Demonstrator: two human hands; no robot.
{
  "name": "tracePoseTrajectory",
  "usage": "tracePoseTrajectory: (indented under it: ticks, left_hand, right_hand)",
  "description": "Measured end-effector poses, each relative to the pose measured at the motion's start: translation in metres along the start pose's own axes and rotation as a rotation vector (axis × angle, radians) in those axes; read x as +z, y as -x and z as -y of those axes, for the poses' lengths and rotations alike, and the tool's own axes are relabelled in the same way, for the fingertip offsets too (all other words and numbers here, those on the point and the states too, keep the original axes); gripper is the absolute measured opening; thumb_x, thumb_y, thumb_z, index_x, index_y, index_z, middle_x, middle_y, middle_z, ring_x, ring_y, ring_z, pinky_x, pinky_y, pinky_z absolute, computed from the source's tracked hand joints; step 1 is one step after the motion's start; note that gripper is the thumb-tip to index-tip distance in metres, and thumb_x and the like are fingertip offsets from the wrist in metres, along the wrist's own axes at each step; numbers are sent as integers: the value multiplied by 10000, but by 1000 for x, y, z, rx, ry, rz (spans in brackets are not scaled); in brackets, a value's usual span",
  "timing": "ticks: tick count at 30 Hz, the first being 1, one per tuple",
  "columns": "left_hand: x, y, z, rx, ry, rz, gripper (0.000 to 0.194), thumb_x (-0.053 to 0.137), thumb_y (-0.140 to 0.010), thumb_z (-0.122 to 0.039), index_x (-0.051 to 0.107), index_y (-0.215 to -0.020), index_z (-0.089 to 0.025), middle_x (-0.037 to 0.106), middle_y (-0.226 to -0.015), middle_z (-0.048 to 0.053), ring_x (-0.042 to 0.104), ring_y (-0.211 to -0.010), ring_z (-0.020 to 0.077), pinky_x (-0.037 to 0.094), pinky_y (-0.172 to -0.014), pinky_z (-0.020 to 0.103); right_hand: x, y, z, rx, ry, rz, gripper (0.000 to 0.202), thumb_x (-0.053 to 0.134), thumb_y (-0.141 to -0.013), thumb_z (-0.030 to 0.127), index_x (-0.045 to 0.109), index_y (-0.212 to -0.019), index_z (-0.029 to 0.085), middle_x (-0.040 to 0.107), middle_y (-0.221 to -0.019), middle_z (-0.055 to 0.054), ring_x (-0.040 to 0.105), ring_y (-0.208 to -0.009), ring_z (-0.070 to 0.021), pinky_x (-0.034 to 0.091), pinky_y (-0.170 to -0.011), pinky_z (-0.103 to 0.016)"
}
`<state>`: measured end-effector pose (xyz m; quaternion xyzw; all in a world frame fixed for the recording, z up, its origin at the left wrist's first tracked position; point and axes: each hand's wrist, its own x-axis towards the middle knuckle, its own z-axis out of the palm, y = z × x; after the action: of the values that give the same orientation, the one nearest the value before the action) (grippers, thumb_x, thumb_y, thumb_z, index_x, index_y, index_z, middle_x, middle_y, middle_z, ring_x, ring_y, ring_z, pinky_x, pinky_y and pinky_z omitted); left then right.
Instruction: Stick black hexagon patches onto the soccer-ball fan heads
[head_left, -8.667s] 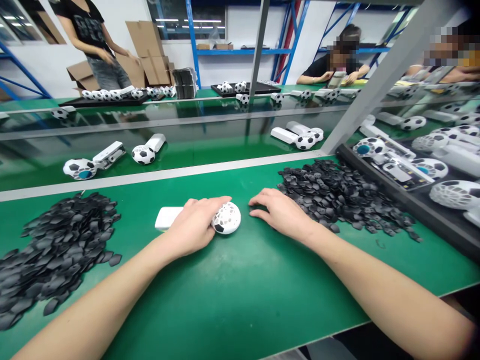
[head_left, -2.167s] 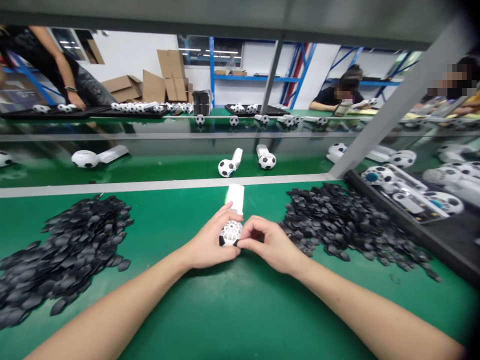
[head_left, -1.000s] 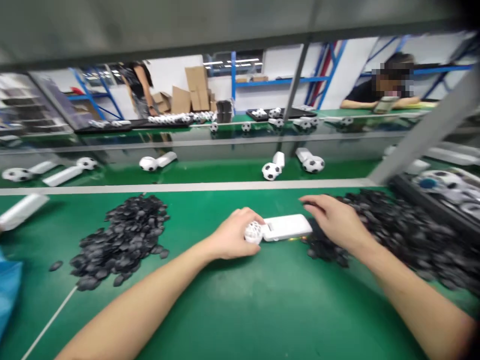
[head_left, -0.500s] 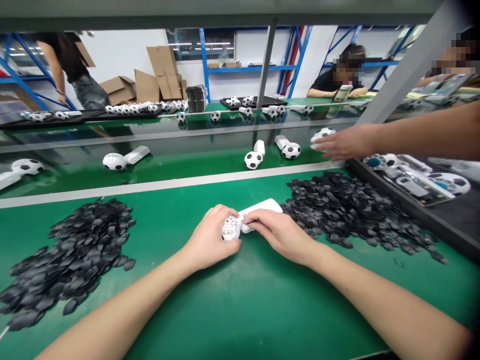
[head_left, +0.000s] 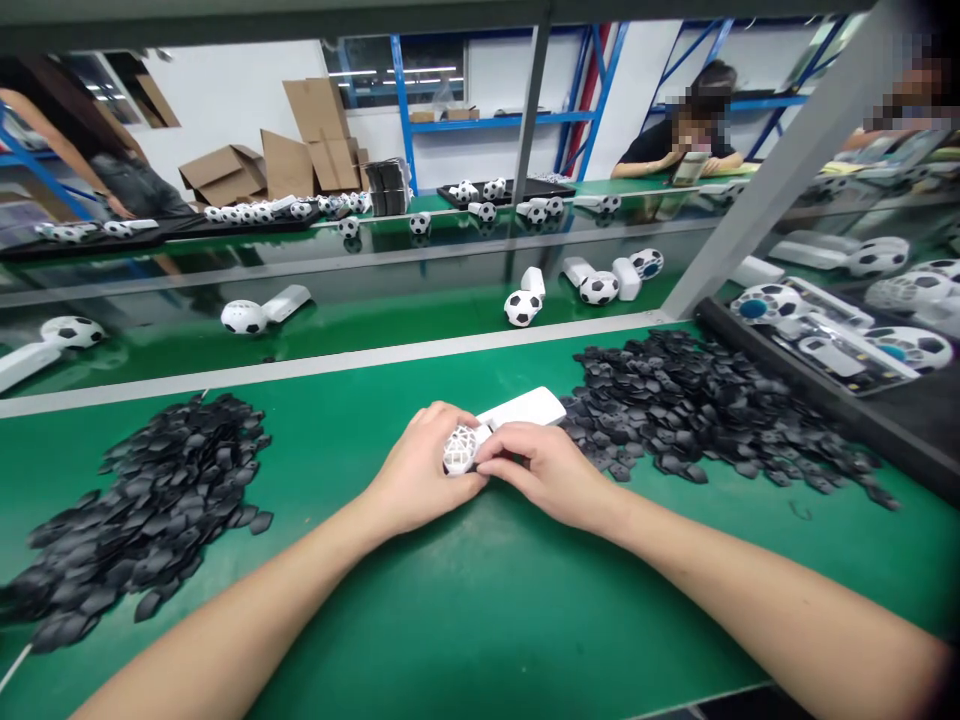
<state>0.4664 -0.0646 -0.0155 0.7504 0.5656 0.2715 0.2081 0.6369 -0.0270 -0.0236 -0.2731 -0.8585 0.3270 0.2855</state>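
Observation:
My left hand point(head_left: 420, 462) is wrapped round the ball-shaped head of a white soccer-ball device point(head_left: 460, 450), whose shell shows an open lattice without black patches on the side facing me. Its white handle point(head_left: 525, 408) points away to the right over the green worktop. At the right edge of the ball, my right hand point(head_left: 551, 468) has thumb and forefinger pinched together. Whatever lies between those fingertips is too small or hidden to make out. Loose black patches lie in a left pile point(head_left: 169, 490) and a right pile point(head_left: 675, 410), one on each side of my hands.
Beyond a pale strip point(head_left: 330, 367), several soccer-ball devices point(head_left: 523, 307) lie on a green conveyor. A black tray point(head_left: 825, 400) with more devices stands at the right. A slanted grey post point(head_left: 765, 180) rises behind it. Other people point(head_left: 697, 130) are across the line.
A co-worker's hand at the right has withdrawn, leaving a device on the conveyor. My right fingertips have shifted from the handle's joint down to the ball's edge. The conveyor devices moved slightly right.

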Motion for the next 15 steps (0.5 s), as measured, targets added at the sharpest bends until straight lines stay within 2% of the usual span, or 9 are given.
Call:
tracePoseTrajectory:
  ticks: [6,11,15]
  left_hand:
    - [0,0,-2,-43,-4,14,319,595,-650,-220,511,-958,-224,519,-967,16,491,-915,204,427,-778,339]
    - [6,4,-6,1,-74,-53,266,562,-675,-202,498,-933,-221,519,-947,22,462,-901,210,410,-761,332]
    - [6,7,-5,35,-51,-63,315,590,-645,-181,511,-948,-217,527,-963,24,469,-918,201,411,-798,321]
  right_hand:
    - [3,-3,-2,96,46,-38,90,606,-773,154,570,-694,177,592,-712,29,528,-685,-115,386,-632,-222]
    - [2,-3,-4,189,35,-21,127,660,-730,225,553,-672,186,575,-649,53,515,-601,-98,373,-558,-203]
    - [0,-4,-2,118,54,-26,110,617,-758,257,548,-700,194,576,-660,30,528,-612,-119,409,-568,-223]
